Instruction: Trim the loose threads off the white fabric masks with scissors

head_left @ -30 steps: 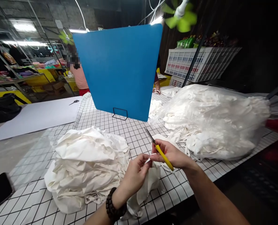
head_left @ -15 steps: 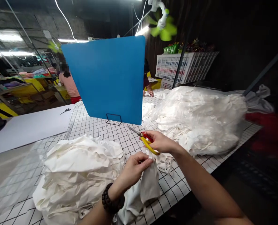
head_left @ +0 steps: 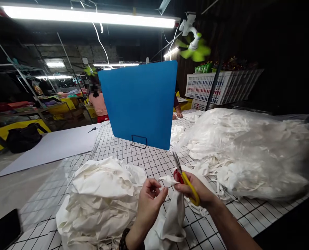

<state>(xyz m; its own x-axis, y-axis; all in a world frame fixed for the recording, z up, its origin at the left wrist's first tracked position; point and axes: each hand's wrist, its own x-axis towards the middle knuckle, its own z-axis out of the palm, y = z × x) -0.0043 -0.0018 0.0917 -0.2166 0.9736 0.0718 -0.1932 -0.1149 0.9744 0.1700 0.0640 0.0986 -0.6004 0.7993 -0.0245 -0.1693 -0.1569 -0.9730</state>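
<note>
My right hand is wrapped round scissors with one red and one yellow handle, their blades pointing up and away. Its thumb and fingertips also pinch the end of a white cloth piece, which hangs down to the table. Just left of that pinch is my left hand, fingers curled and thumb apart, with nothing visible between them. A dark beaded bracelet circles the left wrist. Beside that hand lies a large heap of white cloth pieces.
A blue board stands in a black wire holder on the checked tablecloth. At right bulges a clear bag of white cloth strips. Black scissors lie far left, a dark phone-like slab near left. Two other people are beyond.
My left hand has come off the cloth and its fingers have parted. My right hand now pinches the cloth, with the scissors turned more upright. The view has shifted left and up.
</note>
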